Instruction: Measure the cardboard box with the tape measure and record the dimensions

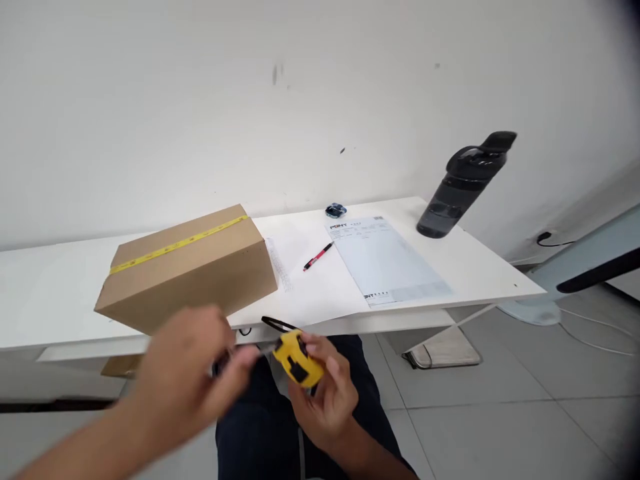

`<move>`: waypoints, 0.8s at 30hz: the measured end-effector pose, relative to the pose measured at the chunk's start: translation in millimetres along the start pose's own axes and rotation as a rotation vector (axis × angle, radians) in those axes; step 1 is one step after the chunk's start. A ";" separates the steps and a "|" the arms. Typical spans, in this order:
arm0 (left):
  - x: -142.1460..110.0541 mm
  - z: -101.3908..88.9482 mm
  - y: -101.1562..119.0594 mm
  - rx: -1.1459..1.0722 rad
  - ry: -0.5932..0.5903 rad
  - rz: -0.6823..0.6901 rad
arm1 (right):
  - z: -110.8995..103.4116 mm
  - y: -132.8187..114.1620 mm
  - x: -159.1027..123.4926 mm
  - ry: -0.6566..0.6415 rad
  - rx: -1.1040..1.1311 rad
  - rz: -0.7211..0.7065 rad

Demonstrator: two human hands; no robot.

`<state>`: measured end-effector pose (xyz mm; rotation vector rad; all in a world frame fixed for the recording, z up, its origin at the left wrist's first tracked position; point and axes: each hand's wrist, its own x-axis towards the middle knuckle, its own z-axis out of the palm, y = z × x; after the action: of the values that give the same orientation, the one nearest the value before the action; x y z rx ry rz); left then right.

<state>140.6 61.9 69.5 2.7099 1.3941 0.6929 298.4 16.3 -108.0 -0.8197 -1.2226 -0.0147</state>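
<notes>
In my right hand (325,393) is a yellow and black tape measure (301,360), held above my lap with the fingers around its case. A black strap (275,324) hangs from it. My left hand (195,373) is smeared by motion, its fingers curled and the thumb pointing toward the tape measure. A thin, blurred blade (265,348) runs between the case and my left fingers, which seem closed on its end. Just beyond my left hand a brown cardboard box (200,280) rests on the white table (480,273), with a yellow marked strip (180,245) across its top.
A red and black pen (318,257) lies on white paper (310,293), beside a pale printed mailing bag (385,260). A dark bottle (457,190) stands at the right, and a small blue patterned object (335,211) is near the wall. A flat case (445,347) lies on the floor.
</notes>
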 end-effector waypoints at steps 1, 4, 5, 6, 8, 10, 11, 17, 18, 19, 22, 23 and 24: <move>-22.5 24.9 6.3 -0.038 -0.078 -0.037 | -10.4 -0.1 -19.8 -0.058 0.001 0.033; -80.2 106.1 14.6 -0.236 -0.290 -0.295 | -33.6 2.5 -68.0 -0.208 0.031 0.122; -96.9 131.2 15.7 -0.319 -0.323 -0.414 | -38.3 4.6 -79.1 -0.243 0.030 0.138; -112.4 154.0 16.7 -0.405 -0.318 -0.529 | -41.2 7.6 -87.9 -0.273 0.018 0.148; -138.8 192.0 19.3 -0.637 -0.272 -0.704 | -42.3 15.3 -99.5 -0.332 -0.009 0.132; -156.8 220.0 23.0 -0.907 -0.239 -0.761 | -39.9 23.1 -105.3 -0.367 -0.021 0.098; -162.0 230.0 25.3 -1.006 -0.212 -0.776 | -39.1 25.9 -105.9 -0.390 -0.024 0.084; -153.0 225.8 29.2 -1.097 -0.009 -0.969 | -64.4 33.1 -45.3 -0.869 0.068 -0.161; -148.1 216.6 26.9 -1.130 0.014 -0.962 | -68.6 39.5 -21.5 -0.940 0.073 -0.209; -142.4 206.5 24.2 -1.154 0.038 -0.935 | -70.6 49.2 4.6 -0.943 0.036 -0.240; -118.7 174.6 16.4 -0.980 0.043 -0.771 | -60.6 94.0 84.9 -0.890 -0.358 -0.209; -109.0 164.4 14.3 -0.829 0.039 -0.729 | -52.3 111.6 108.7 -0.977 -0.577 -0.171; -99.2 154.4 12.5 -0.659 0.035 -0.698 | -42.5 128.8 129.4 -1.075 -0.821 -0.131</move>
<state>160.7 5.7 -104.5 1.5887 1.5975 0.9067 437.2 137.9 -75.0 -1.5497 -2.3527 -0.2172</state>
